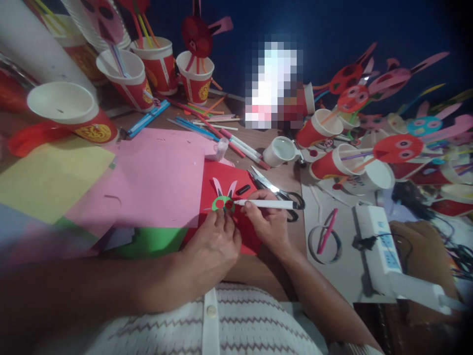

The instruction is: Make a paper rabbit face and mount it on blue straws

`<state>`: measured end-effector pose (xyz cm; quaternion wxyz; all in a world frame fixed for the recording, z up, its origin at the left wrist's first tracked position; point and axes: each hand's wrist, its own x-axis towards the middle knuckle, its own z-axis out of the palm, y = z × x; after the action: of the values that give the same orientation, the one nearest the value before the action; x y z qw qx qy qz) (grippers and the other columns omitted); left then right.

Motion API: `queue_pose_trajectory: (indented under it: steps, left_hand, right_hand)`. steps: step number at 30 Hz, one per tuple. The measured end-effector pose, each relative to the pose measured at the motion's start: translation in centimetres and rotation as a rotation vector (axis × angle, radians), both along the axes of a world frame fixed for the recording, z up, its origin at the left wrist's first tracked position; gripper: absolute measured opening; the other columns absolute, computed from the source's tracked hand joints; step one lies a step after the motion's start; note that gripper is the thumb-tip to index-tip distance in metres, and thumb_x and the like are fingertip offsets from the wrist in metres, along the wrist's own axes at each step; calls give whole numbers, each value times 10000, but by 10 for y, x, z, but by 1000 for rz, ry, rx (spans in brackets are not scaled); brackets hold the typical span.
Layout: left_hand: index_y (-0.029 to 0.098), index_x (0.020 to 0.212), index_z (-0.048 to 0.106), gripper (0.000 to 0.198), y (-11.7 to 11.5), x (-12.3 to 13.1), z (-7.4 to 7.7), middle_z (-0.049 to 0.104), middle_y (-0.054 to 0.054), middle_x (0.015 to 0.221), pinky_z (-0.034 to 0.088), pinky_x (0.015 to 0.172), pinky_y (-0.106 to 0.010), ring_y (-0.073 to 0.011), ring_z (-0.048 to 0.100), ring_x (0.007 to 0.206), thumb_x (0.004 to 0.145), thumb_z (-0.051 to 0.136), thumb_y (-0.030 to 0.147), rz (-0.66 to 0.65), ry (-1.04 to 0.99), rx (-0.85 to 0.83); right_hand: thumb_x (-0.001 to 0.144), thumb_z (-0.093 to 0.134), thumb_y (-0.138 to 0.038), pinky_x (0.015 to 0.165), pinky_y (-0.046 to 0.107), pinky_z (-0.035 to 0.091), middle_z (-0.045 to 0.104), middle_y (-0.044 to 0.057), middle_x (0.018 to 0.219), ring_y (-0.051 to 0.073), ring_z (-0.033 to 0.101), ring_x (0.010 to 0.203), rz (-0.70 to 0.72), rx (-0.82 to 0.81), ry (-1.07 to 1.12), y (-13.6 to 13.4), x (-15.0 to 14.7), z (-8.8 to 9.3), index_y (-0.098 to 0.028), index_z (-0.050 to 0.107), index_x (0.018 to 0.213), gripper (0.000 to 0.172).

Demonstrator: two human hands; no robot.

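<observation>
Right grip [271,228]: closed around white marker [269,203], tip at green cutout [216,203]. Left grip [219,241]: fingers on cutout, pinch unclear. Beneath: red sheet [242,175].

The marker [271,203] is smooth plastic, the red sheet [236,173] matt paper.

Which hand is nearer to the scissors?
Right. The right hand, holding a white marker, is just on the near side of the scissors; the left hand is farther off to the left, at the green long-eared cutout.
</observation>
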<state>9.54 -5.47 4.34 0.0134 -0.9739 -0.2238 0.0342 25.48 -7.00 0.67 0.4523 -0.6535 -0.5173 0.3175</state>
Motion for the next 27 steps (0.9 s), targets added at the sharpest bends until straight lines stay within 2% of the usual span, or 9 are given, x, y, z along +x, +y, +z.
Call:
queue_pose_trajectory:
  steps: [6, 10, 13, 19, 27]
  left_hand:
    - [58, 986, 679, 307, 0, 0, -1, 681, -257, 1057, 413, 834, -482, -376, 631, 999, 869, 546, 309, 4, -2, -18]
    - [47, 1009, 668, 323, 0, 0, -2, 676, -258, 1053, 410, 843, -483, -368, 627, 999, 880, 533, 310, -5, 6, -21]
    - [39, 1053, 654, 341, 1, -1, -2, 660, -259, 1083, 412, 838, -476, -359, 620, 1005, 888, 522, 307, -17, 10, -29]
    - [74, 1079, 658, 340, 0, -3, -3, 649, -215, 1108, 414, 810, -463, -342, 624, 964, 885, 525, 320, -27, -5, -27]
    - [85, 1047, 676, 356, -2, -2, -3, 670, -171, 1000, 394, 826, -484, -373, 618, 962, 869, 551, 366, -24, -8, -15]
  right_hand:
    - [882, 571, -250, 833, 353, 526, 696, 51, 979, 194, 665, 911, 92, 20, 57, -2, 1, 6, -228, 604, 1027, 151]
    - [900, 546, -272, 741, 317, 535, 694, 23, 830, 170, 668, 774, 98, -17, 118, -3, 2, 6, -213, 607, 933, 91]
    - [888, 553, -276, 671, 295, 528, 676, 5, 747, 161, 658, 695, 50, -53, 118, -3, 0, 4, -212, 576, 857, 75]
    - [845, 584, -270, 594, 269, 496, 667, -9, 669, 154, 635, 611, 20, -97, -42, -3, -2, 5, -209, 569, 779, 91]
    - [835, 595, -274, 580, 258, 468, 667, -16, 661, 146, 620, 594, 29, -86, -116, -2, -1, 6, -208, 578, 770, 95]
